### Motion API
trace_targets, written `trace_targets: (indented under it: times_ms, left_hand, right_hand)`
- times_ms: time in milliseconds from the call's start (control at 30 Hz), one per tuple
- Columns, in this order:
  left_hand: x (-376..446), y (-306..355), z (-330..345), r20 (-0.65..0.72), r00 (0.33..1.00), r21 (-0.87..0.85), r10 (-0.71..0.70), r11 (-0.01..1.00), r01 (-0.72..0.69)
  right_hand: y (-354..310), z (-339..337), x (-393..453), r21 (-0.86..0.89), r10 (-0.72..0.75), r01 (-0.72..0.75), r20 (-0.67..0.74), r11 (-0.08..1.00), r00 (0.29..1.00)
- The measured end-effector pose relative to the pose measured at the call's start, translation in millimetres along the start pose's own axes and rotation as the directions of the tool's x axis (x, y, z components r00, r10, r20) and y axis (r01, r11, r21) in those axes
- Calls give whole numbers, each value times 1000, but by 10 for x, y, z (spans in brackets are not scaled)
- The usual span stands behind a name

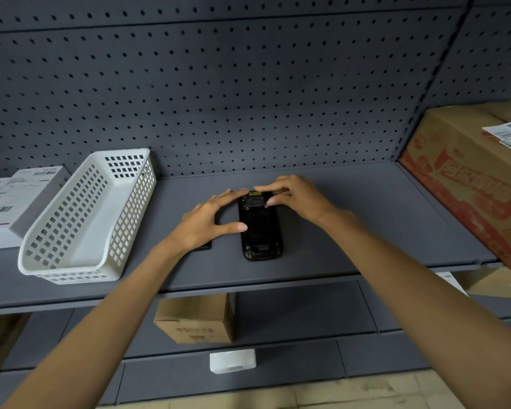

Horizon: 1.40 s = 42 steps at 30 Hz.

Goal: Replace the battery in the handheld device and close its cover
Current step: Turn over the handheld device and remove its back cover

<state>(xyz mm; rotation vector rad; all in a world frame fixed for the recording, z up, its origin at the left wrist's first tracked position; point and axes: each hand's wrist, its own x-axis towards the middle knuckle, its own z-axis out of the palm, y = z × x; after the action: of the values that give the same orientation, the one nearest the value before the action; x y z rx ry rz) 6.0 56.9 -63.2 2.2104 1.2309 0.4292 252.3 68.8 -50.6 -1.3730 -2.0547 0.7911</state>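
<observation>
A black handheld device (260, 228) lies face down on the grey shelf (351, 219), its back uppermost and a yellow label at its far end. My left hand (207, 219) rests against its left side, thumb on the edge and fingers reaching to the far end. My right hand (289, 194) pinches the far end from the right with thumb and fingertips. A flat black piece (203, 246) lies on the shelf under my left palm, mostly hidden; I cannot tell whether it is a battery or a cover.
A white perforated basket (83, 219) stands at the left, with a white labelled box (9, 202) beyond it. A big printed cardboard box (472, 178) fills the right end. A pegboard wall (248, 98) backs the shelf. A small carton (198, 318) sits on the shelf below.
</observation>
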Motion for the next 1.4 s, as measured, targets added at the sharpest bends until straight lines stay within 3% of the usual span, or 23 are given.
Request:
trace_targets:
  times_ms: [400, 600, 767, 967, 1133, 1400]
  left_hand:
    - [-25, 66, -12, 9, 998, 17, -68, 998, 68]
    - [-24, 72, -11, 3, 998, 33, -69, 997, 69]
    - [-29, 73, -18, 5, 998, 34, -62, 998, 62]
    - [-4, 84, -76, 50, 999, -89, 22, 996, -17]
    - [38, 154, -118, 100, 995, -120, 21, 993, -9]
    - [115, 361, 0, -16, 998, -157, -67, 986, 64]
  right_hand:
    - [-34, -138, 114, -201, -94, 113, 102, 973, 990]
    - [-36, -94, 58, -227, -110, 121, 61, 966, 992]
    - [-74, -54, -5, -188, -58, 63, 27, 980, 998]
    - [-145, 25, -108, -133, -63, 52, -80, 990, 995]
    - [-227, 37, -72, -219, -35, 33, -5, 975, 999]
    - [-281, 12, -31, -312, 32, -18, 41, 950, 999]
